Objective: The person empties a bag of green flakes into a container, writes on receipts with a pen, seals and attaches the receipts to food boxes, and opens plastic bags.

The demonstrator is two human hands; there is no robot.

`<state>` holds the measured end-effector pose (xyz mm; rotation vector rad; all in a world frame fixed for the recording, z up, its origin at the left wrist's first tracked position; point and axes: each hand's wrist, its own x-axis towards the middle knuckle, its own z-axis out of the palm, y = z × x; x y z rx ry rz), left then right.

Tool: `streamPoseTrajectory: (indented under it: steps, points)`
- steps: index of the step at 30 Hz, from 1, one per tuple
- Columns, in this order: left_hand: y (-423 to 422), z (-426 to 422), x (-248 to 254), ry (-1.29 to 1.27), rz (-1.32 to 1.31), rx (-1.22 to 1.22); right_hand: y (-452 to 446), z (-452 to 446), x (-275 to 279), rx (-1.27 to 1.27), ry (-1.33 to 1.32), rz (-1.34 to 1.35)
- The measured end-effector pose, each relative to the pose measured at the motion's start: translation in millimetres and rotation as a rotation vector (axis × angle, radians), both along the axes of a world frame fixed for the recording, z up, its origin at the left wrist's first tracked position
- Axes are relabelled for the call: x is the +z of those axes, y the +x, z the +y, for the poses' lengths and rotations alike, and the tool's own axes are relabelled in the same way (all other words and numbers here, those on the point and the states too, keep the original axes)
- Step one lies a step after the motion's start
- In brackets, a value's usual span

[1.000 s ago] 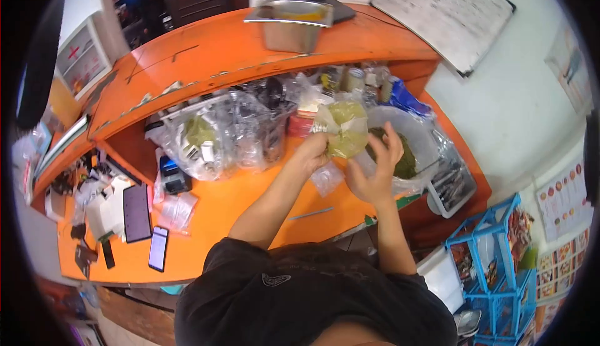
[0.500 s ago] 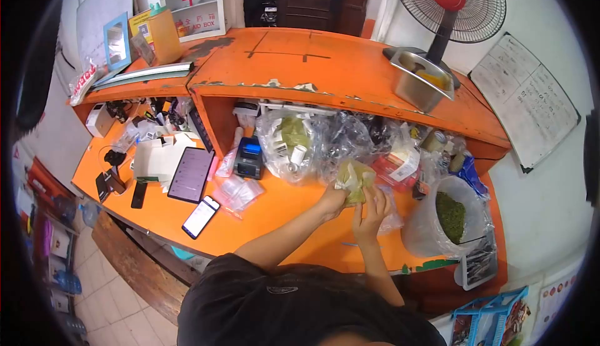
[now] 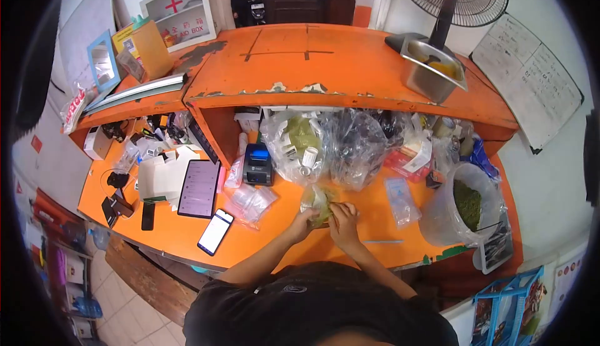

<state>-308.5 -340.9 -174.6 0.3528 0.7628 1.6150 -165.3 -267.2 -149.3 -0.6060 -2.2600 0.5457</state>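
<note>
Between my hands, over the orange counter, is a small clear plastic bag (image 3: 317, 200) with yellow-green contents. My left hand (image 3: 301, 225) grips its left side, the fingers partly hidden behind the plastic. On the other side, my right hand (image 3: 344, 222) is closed with its fingertips pinching the bag's edge. Beyond them lies a large clear plastic bag (image 3: 284, 152) holding green packets and a white roll. To the right stands a translucent bucket (image 3: 435, 218) with chopped green leaves (image 3: 466, 204) in it.
A phone (image 3: 215, 232), a tablet (image 3: 199, 188) and a small black printer (image 3: 257, 166) are on the left. Flat clear bags (image 3: 402, 202) lie right of my hands. The raised orange shelf (image 3: 262, 74) overhangs the back, carrying a metal container (image 3: 431, 77) and a fan (image 3: 451, 8).
Both hands have moved left and nearer to me with the small bag. The right fingers, raised against the bag before, are now lower and pinching its edge. The camera view has shifted slightly.
</note>
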Motion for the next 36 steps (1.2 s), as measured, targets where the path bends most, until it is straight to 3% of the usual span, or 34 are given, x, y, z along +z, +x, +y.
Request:
streamPoseTrajectory:
  steps: [1,4,6,9,13,16,19,21,24,25,27,30,32,34,36]
  points:
    - [1.2,-4.3,5.0,0.005,-0.001,0.036,-3.5,0.1,3.3,0.013,-0.002,-0.016]
    - [-4.6,2.3,19.4,-0.16,0.4,0.122,-18.5,7.4,6.0,0.101,-0.084,-0.184]
    - [-13.2,11.5,14.5,-0.173,0.482,0.3,-33.2,16.0,8.7,0.137,-0.153,-0.04]
    - [-36.4,35.7,55.1,-0.083,0.565,0.522,-45.5,24.5,33.2,0.101,-0.151,0.116]
    - [-102.5,87.0,93.3,-0.079,1.715,0.774,-36.9,33.8,36.9,0.125,-0.319,0.099]
    - [-126.5,135.0,106.4,-0.534,2.013,0.355,-22.3,37.4,26.1,0.133,-0.461,0.001]
    - [-168.3,194.2,5.0,-0.513,2.59,0.026,-5.9,39.0,20.0,0.136,-0.505,-0.088]
    - [-183.7,217.2,-53.1,-0.478,2.079,0.109,6.3,44.3,16.8,0.149,-0.544,-0.131]
    - [-207.0,222.8,-94.2,-0.021,2.419,-0.032,31.5,43.4,6.1,0.143,-0.617,-0.176]
    - [-208.7,225.8,-58.9,-0.073,2.414,-0.369,40.3,43.2,-3.6,0.148,-0.616,-0.204]
    - [-216.2,215.9,0.5,-0.243,1.905,-0.733,51.4,46.0,-11.0,0.188,-0.629,-0.281]
    - [-219.6,220.2,1.2,-0.472,0.973,-0.527,62.8,47.2,-4.7,0.22,-0.69,-0.4]
    - [-215.4,238.6,-54.7,-0.162,1.725,-0.395,61.2,46.5,-2.1,0.201,-0.728,-0.438]
    - [-166.6,202.2,-18.4,-0.596,1.819,-0.203,48.3,42.5,1.8,0.206,-0.769,-0.416]
    - [-141.5,203.0,-41.0,-0.617,1.727,0.072,35.2,37.4,3.8,0.22,-0.743,-0.389]
